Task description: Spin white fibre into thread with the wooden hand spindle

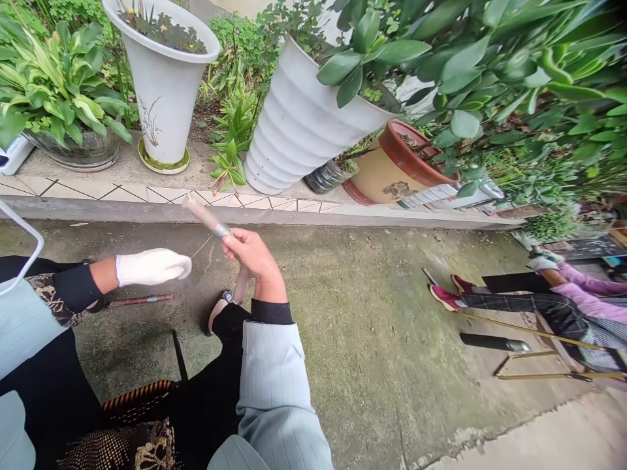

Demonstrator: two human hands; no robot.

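My right hand (253,253), bare, is closed around the lower end of a pale, smooth rod (202,213) that slants up to the left. A band of silvery wire or thread (222,230) is wound about the rod just above my fingers. From there a thin strand (201,246) runs down to my left hand (154,266). That hand wears a white knit glove, and its fingers are pressed together at the strand's end. Below it is a reddish-brown rod (142,301) with a similar silvery band.
Ahead, a tiled ledge (112,192) carries a tall white planter (164,98), a ribbed white planter (304,124) and a brown-rimmed pot (386,166). A seated person (573,297) in pink sleeves is at the right, near a dark cylinder (494,343) on the concrete floor (362,339).
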